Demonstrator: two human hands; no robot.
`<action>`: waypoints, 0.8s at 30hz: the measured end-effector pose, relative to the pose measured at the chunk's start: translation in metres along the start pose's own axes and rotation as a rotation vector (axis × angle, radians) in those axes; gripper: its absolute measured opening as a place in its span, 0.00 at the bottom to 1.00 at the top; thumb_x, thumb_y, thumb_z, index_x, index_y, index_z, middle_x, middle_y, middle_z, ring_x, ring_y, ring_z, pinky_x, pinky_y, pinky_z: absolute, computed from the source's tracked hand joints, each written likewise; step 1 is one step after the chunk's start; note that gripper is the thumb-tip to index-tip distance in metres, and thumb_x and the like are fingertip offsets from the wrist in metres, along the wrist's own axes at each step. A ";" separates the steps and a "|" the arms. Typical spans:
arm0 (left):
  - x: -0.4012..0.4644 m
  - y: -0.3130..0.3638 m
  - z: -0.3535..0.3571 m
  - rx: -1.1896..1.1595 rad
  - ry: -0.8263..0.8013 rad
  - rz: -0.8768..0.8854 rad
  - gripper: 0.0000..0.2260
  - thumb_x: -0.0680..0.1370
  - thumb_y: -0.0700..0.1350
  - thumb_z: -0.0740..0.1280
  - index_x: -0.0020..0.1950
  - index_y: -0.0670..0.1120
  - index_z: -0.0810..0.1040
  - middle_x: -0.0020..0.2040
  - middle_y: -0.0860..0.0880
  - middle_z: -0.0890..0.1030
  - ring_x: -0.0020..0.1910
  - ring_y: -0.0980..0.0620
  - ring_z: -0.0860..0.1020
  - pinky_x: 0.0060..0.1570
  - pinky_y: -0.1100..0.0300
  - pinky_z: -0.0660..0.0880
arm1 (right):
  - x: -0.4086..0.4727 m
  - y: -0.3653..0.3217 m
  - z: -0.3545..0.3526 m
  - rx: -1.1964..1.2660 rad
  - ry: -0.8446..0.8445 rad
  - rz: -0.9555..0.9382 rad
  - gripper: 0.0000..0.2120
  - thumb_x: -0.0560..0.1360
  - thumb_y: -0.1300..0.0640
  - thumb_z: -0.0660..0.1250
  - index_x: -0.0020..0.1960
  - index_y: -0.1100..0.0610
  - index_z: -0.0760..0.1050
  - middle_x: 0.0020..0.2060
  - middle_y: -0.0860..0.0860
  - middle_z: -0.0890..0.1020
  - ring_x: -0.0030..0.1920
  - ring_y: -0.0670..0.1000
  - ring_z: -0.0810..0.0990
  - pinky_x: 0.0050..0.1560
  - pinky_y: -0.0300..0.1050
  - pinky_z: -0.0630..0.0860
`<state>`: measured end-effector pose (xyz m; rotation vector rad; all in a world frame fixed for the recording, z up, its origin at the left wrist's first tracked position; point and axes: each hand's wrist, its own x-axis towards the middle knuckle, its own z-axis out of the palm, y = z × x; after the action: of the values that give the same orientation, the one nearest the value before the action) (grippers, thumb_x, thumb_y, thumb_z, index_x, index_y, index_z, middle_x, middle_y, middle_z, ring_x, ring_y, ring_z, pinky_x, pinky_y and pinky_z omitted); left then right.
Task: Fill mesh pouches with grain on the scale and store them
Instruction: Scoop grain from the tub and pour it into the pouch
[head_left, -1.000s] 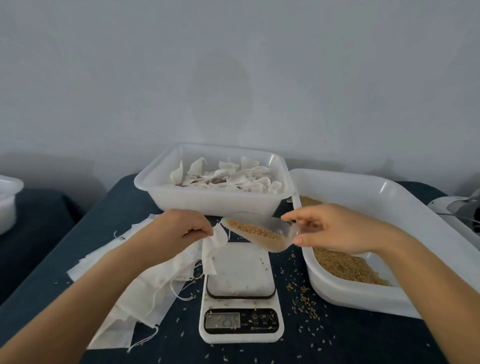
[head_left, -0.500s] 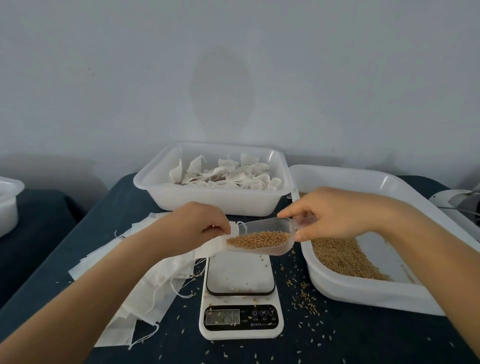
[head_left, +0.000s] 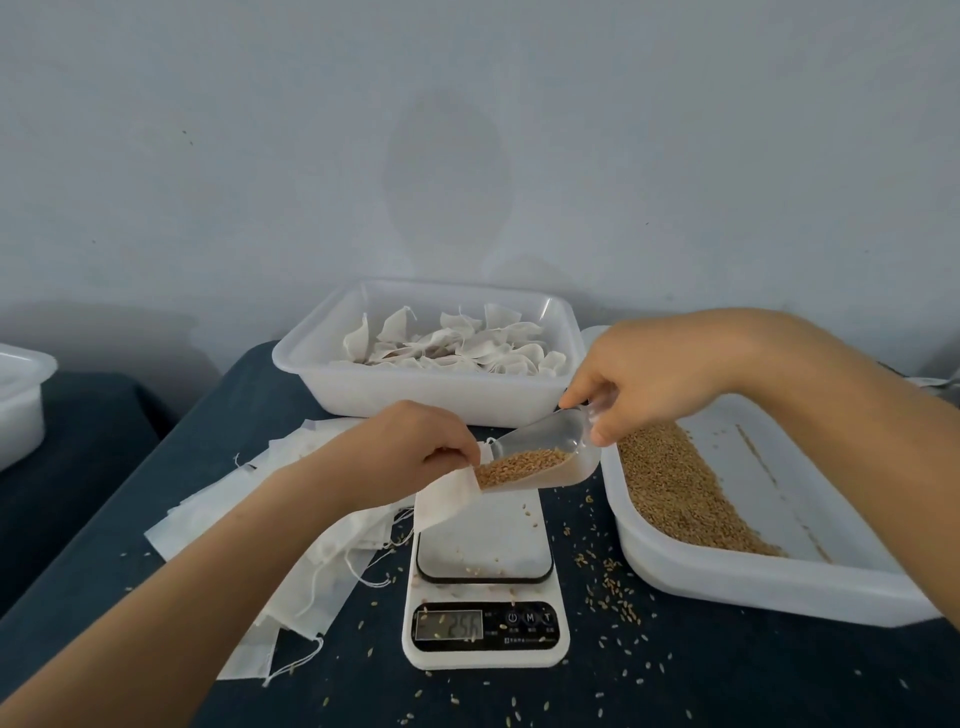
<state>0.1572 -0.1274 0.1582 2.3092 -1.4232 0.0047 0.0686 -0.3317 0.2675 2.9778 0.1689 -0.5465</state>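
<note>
Both hands meet at the frame's centre: the left hand (head_left: 415, 447) pinches the mouth of a small white mesh pouch (head_left: 449, 493), and the right hand (head_left: 639, 379) grips the handle of a clear plastic scoop (head_left: 540, 457), tilted down-left with brown grain (head_left: 519, 465) at the pouch's mouth. Below them stands a white digital kitchen scale (head_left: 485, 597). Upper centre, a white rectangular plastic tub (head_left: 415, 395) holds filled white pouches. At right, a larger white plastic tray (head_left: 753, 592) holds loose grain. Flat empty pouches (head_left: 291, 561) lie left on the dark blue worktop (head_left: 156, 519), with stray grains scattered around the scale. Another white container (head_left: 21, 400) sits at the left edge.
</note>
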 end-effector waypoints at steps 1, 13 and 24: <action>0.000 0.001 0.000 -0.002 -0.002 0.003 0.07 0.78 0.41 0.65 0.52 0.46 0.82 0.50 0.54 0.82 0.49 0.59 0.77 0.53 0.65 0.71 | 0.000 -0.002 -0.001 -0.016 -0.005 -0.001 0.25 0.75 0.46 0.67 0.70 0.48 0.69 0.61 0.44 0.78 0.59 0.45 0.76 0.58 0.38 0.70; -0.001 0.003 0.004 -0.026 0.031 0.022 0.07 0.78 0.39 0.65 0.49 0.44 0.83 0.48 0.53 0.82 0.47 0.59 0.77 0.51 0.70 0.70 | 0.002 -0.015 -0.019 -0.159 -0.042 0.014 0.24 0.74 0.46 0.68 0.69 0.48 0.70 0.62 0.44 0.77 0.61 0.46 0.75 0.60 0.41 0.70; -0.001 0.003 0.007 -0.022 0.053 0.020 0.07 0.78 0.40 0.65 0.50 0.44 0.83 0.48 0.54 0.82 0.46 0.61 0.76 0.49 0.73 0.68 | 0.002 -0.035 -0.024 -0.322 0.039 0.002 0.25 0.74 0.49 0.68 0.70 0.48 0.69 0.55 0.44 0.78 0.54 0.47 0.73 0.50 0.38 0.66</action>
<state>0.1526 -0.1302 0.1526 2.2606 -1.4126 0.0556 0.0741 -0.2942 0.2863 2.6754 0.2333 -0.4164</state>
